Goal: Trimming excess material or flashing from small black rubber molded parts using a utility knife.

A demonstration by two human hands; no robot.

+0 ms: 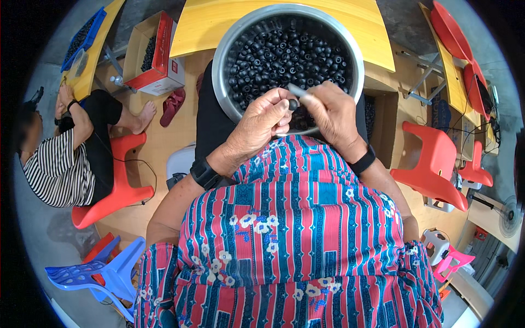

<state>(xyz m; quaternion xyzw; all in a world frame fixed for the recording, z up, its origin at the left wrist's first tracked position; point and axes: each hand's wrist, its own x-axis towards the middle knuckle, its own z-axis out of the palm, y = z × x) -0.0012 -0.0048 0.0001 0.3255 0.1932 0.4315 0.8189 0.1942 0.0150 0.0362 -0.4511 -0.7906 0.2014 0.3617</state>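
A wide metal bowl (pixel 220 71) is heaped with small round black parts (pixel 284 54), several showing a hole. Over its near edge, my left hand (pixel 262 117) pinches one black part (pixel 293 104) between thumb and fingertips. Just to the right, my right hand (pixel 330 112) is closed around a small tool with a pale flat blade (pixel 297 89). The blade's tip points left, close above the held part; whether the two touch I cannot tell. The tool's handle is hidden in my fingers. Dark bands circle both my wrists.
The bowl stands against a yellow table (pixel 191 27). At left a person in a striped shirt (pixel 60 158) sits on a red stool (pixel 117 191), near an open carton (pixel 156 60). Another red stool (pixel 429 164), a cardboard box (pixel 385 120) and red basins (pixel 451 30) are at right. Blue chairs (pixel 109 273) stand lower left.
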